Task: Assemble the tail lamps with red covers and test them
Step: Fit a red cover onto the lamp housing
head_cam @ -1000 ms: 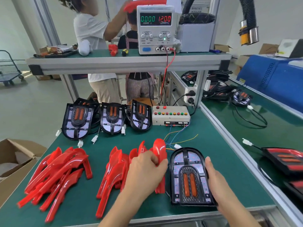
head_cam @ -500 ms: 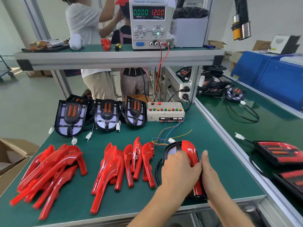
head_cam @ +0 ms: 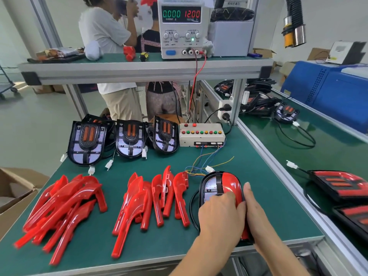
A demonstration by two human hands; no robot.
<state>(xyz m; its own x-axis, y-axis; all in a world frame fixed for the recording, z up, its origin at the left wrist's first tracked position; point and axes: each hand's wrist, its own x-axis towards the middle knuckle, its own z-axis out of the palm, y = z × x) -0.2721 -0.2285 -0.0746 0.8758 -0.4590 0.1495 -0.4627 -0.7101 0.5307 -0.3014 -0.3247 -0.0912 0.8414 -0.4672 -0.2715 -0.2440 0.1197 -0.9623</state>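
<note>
The left hand (head_cam: 221, 216) lies on top of the black arch-shaped tail lamp (head_cam: 211, 188) and presses the glossy red plastic cover (head_cam: 232, 185) down onto its right half; the fingers are bent over the cover. The right hand (head_cam: 256, 214) stands on its edge against the right side of the lamp, with straight fingers that touch the cover and the thumb pointing away from the person. The lamp lies flat on the green counter (head_cam: 268, 206), near the front edge and not far from the aluminium rail on the right.

Just left of the lamp lies a row of loose red covers (head_cam: 159, 198), and further left a bigger heap of red covers (head_cam: 63, 206). A narrow strip of green mat stays free between the row and the lamp. Behind them three bare black lamp bodies (head_cam: 129, 140) lean in a line, beside a beige test box with coloured buttons (head_cam: 201, 134). Thin coloured wires (head_cam: 209, 162) run from this box to the back end of the lamp.
</note>
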